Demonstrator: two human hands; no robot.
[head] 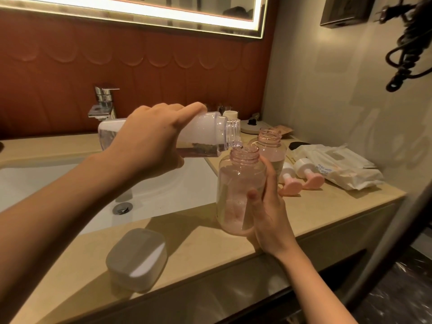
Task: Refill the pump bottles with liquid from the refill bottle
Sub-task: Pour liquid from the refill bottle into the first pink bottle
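Observation:
My left hand [149, 139] grips the clear refill bottle [205, 132], tipped almost flat with its open threaded mouth over the neck of a pink pump bottle [236, 183]. My right hand [268, 206] holds that pump bottle upright just above the counter; a little foamy pink liquid sits at its bottom. A second open pink pump bottle [272, 146] stands right behind it. Two pink-and-white pump heads [304, 174] lie on the counter to the right.
A white sink [163, 188] with a chrome faucet [104, 101] lies to the left. A grey lidded soap box [138, 258] sits near the counter's front edge. A wet-wipe pack [339, 169] lies at the right, and a white cap [230, 114] stands at the back.

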